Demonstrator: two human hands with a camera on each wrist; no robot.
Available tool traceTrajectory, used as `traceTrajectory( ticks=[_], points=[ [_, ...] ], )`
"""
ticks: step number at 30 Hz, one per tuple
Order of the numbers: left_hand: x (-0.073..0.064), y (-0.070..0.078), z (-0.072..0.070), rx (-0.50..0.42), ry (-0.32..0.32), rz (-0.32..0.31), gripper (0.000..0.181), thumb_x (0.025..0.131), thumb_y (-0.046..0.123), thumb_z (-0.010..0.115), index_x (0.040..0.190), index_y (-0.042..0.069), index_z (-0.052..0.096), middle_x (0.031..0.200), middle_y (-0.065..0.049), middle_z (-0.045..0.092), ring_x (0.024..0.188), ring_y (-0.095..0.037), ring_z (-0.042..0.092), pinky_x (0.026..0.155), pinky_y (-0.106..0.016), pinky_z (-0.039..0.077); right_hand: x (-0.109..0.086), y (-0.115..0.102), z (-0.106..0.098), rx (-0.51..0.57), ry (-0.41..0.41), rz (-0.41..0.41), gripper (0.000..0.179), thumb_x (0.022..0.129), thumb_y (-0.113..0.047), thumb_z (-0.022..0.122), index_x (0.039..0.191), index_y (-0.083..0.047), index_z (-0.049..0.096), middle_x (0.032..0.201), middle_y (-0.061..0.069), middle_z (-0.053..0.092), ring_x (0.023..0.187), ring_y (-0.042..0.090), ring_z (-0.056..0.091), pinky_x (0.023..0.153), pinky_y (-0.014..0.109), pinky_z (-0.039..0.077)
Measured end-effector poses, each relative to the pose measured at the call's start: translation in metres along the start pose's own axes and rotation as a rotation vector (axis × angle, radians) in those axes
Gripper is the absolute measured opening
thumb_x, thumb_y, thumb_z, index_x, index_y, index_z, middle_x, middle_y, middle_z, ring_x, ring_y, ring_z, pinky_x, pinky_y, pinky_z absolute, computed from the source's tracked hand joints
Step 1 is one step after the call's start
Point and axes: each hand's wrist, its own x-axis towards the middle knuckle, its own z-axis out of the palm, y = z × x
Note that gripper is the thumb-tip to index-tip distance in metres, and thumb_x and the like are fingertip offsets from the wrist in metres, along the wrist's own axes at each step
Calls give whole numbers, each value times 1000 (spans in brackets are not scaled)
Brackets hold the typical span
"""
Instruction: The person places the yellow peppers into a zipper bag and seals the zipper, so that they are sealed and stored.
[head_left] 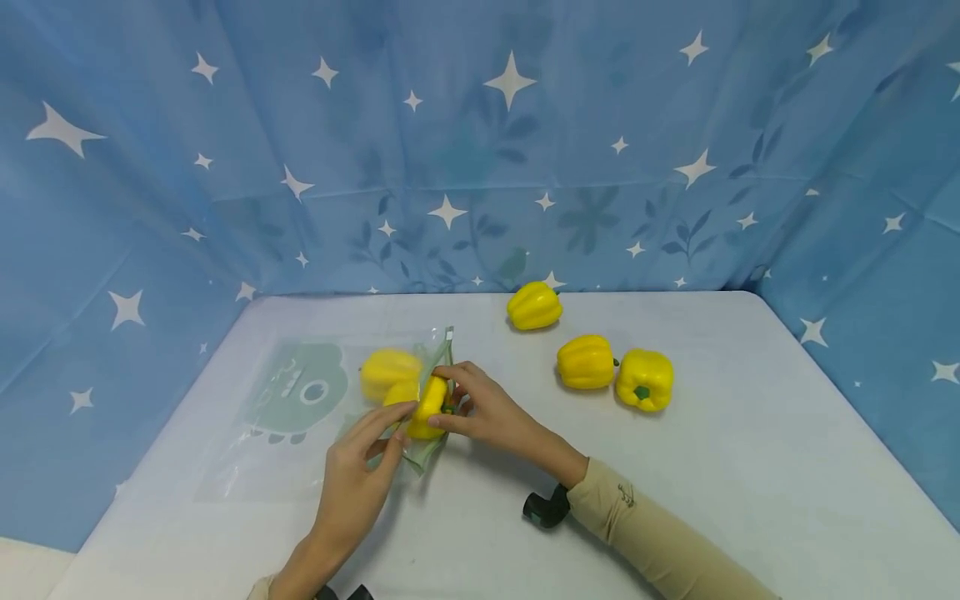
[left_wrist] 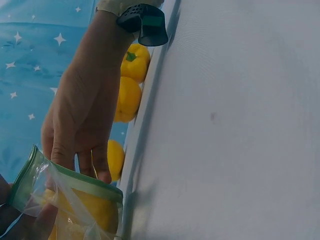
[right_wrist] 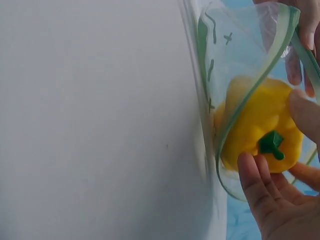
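Note:
A clear zip bag (head_left: 300, 392) with a green dinosaur print lies on its side, its green-edged mouth facing right. Through its plastic I see yellow bell peppers (head_left: 388, 367). My right hand (head_left: 483, 408) grips another yellow bell pepper (right_wrist: 265, 117), fingers and thumb spread around its stem end. This pepper is partly inside the mouth, green stem pointing outward. At the near side of the opening, my left hand (head_left: 362, 457) pinches the bag's edge between thumb and fingers. In the left wrist view the green zip strip (left_wrist: 85, 181) crosses in front of the right fingers.
Three more yellow bell peppers stand on the white table (head_left: 750, 467): one far back (head_left: 534, 307), one in the middle (head_left: 586, 362) and one beside it (head_left: 644, 381). A blue star-patterned curtain (head_left: 465, 150) rises behind the table and along both sides.

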Motion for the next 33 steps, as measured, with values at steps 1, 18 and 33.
traceTrajectory(
  ticks=[1, 18, 33],
  points=[
    [0, 0, 0, -2, 0, 0, 45, 96, -10, 65, 135, 12, 68, 133, -5, 70, 89, -23, 73, 83, -24, 65, 0, 0, 1, 11, 2, 9, 67, 96, -25, 77, 153, -9, 45, 141, 12, 54, 103, 21, 63, 85, 24, 60],
    [4, -1, -1, 27, 25, 14, 42, 97, -10, 65, 133, 11, 69, 131, -4, 72, 86, -16, 71, 86, -23, 64, 2, -2, 7, 210, -75, -49, 61, 100, -1, 66, 154, -6, 36, 151, 23, 42, 134, 35, 62, 108, 38, 58],
    [2, -6, 0, -24, 30, -58, 43, 97, -11, 63, 131, 13, 71, 129, -3, 73, 89, -18, 73, 83, -23, 65, 2, 9, -17, 111, 87, -69, 29, 104, -7, 62, 132, -3, 65, 136, 10, 65, 127, 26, 65, 106, 32, 58]
  ],
)
